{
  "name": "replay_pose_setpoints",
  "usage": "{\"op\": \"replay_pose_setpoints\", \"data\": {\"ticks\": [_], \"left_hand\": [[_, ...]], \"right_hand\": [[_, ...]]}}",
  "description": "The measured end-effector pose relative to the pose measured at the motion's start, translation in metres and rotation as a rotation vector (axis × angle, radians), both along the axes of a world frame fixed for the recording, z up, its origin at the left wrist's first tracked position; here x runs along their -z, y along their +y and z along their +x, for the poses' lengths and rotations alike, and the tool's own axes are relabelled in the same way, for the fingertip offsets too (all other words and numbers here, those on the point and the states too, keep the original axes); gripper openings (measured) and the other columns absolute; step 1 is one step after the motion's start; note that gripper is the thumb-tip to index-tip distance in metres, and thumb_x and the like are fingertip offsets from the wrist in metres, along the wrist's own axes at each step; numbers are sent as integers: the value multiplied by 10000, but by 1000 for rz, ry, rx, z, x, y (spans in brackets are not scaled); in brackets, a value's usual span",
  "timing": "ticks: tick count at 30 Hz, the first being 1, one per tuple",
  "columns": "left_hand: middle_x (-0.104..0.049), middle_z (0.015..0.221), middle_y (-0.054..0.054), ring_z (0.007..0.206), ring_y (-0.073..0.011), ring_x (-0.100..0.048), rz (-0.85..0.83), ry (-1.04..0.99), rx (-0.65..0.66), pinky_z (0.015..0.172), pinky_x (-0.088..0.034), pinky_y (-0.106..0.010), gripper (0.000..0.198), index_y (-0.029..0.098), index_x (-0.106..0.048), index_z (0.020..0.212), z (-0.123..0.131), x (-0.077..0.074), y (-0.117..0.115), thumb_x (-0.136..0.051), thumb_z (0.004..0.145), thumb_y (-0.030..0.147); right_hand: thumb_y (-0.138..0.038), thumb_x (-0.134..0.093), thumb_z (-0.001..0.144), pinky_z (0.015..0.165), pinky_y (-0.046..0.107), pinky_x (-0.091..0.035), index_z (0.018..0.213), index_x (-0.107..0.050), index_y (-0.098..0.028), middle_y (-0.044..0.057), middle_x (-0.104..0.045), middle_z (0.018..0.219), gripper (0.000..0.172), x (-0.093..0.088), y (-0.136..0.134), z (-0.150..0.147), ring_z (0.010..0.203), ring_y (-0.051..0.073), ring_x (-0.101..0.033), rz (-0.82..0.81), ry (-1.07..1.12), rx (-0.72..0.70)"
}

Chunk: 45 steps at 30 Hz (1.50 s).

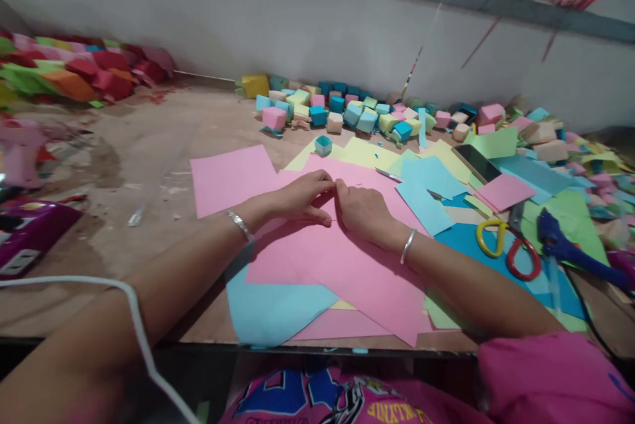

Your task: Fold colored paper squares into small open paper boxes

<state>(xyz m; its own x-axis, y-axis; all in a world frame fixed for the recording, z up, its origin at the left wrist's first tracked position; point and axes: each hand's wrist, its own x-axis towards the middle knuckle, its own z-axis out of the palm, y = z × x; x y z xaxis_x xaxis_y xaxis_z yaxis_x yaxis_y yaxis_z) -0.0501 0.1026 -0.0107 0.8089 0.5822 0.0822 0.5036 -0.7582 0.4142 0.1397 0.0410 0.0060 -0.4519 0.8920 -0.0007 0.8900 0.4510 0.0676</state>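
My left hand (300, 198) and my right hand (364, 212) meet over a pink paper sheet (347, 258) lying on a stack of coloured sheets. Both hands have their fingertips pinched on the pink sheet where they touch, near its upper edge. Each wrist wears a silver bangle. A second pink sheet (228, 178) lies flat to the left. A light blue sheet (270, 308) sticks out under the pink one near the table's front edge.
Scissors with yellow and red handles (510, 247) and a blue glue gun (570, 249) lie at the right. Several small folded paper cubes (367, 116) are heaped against the back wall. Folded coloured paper (74, 73) is piled far left. A white cable (133, 318) crosses my left arm.
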Motion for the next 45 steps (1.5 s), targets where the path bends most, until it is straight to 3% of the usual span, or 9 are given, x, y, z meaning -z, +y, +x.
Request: {"op": "replay_pose_setpoints", "data": {"ticks": [3,7,14,24,30,33,35,39,45], "left_hand": [[-565,921,-75,810,-203,-526,49,41,-50,723,-455,-302,443,155,-605,944,9,1,-3,-616,845,586],[-563,1011,-128,887,-254,-497,190,67,-167,813,-425,-375,574,114,-569,1063,20,13,-15,-589,841,644],[-556,1152,-146,989,-287,-462,359,166,-157,861,-354,-405,599,116,-499,1269,17,10,-38,-455,931,608],[-559,1098,-118,965,-273,-486,391,320,-281,842,-375,-383,728,141,-268,1515,-13,4,-63,-471,948,551],[-531,1143,-116,1052,-296,-503,330,259,-414,933,-417,-435,825,202,-189,1543,-64,-5,-69,-603,883,473],[-541,1119,-129,1047,-307,-507,273,173,-459,921,-438,-461,774,184,-265,1519,-85,-10,-73,-607,875,445],[-549,1159,-133,1042,-288,-523,258,138,-410,931,-434,-453,596,208,-406,1454,-85,-12,-80,-550,918,427],[-486,1456,-80,1245,-322,-452,337,207,-229,985,-361,-466,420,296,-535,1342,-58,-15,-100,-496,954,453],[-611,1350,-65,1208,-296,-493,342,344,-237,954,-327,-445,402,237,-574,1258,-37,-22,-118,-595,910,436]], "right_hand": [[-285,-512,912,569,315,-394,1272,-438,-134,115,-713,955,397,13,9,0,805,267,-685,-23,35,20],[-303,-545,905,572,306,-385,1231,-440,-173,86,-716,936,366,20,16,2,827,266,-689,-45,47,88],[-232,-451,939,603,309,-391,1323,-384,-164,92,-719,936,395,22,15,-1,823,270,-694,-39,36,133],[-207,-325,973,580,299,-362,1123,-483,-180,92,-689,879,220,18,12,-1,732,247,-664,-40,6,128],[-186,-335,969,598,290,-379,1091,-481,-169,106,-677,880,191,19,13,-2,732,235,-659,-67,-29,118],[-171,-319,973,619,291,-396,1104,-483,-165,117,-680,904,210,18,13,-4,753,231,-664,-80,-39,131],[-160,-314,972,631,294,-407,1113,-483,-164,119,-681,910,220,17,13,-5,767,232,-668,-85,-46,138],[-171,-328,973,634,295,-417,1125,-484,-160,128,-684,920,218,14,11,-7,770,233,-675,-94,-58,144],[-182,-310,982,610,304,-419,1126,-499,-158,124,-684,898,239,15,10,-6,749,242,-679,-65,-33,131]]}}
